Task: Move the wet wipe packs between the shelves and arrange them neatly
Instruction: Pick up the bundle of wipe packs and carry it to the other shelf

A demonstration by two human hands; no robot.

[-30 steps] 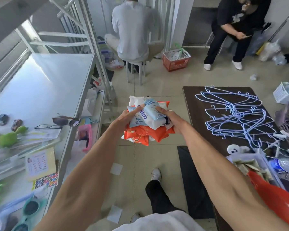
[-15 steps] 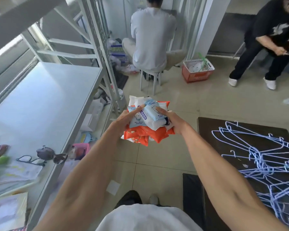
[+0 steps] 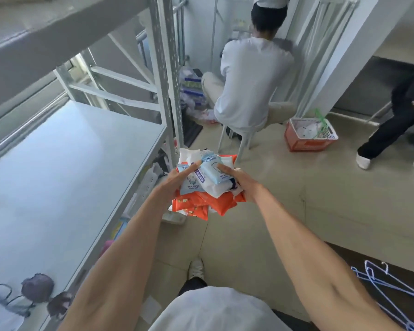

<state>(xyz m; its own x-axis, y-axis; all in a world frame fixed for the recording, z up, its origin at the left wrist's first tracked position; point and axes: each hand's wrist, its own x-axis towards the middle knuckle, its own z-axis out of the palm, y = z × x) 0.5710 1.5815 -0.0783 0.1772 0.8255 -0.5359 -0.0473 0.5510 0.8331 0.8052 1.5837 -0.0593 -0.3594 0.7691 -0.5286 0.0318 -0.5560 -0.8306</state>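
Beside shelf (image 3: 77, 149); wipe packs (image 3: 204, 185) in both hands (image 3: 175, 185)

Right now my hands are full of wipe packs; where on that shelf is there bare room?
The grey shelf is bare from its far upright post down most of its length. Only the near corner is crowded, with sunglasses and spectacles.

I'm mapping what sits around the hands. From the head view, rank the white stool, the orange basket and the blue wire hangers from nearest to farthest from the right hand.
Measured from the right hand:
1. White stool, just beyond it, under the seated person.
2. Orange basket, farther up and to the right on the floor.
3. Blue wire hangers, farthest, at the lower right edge.
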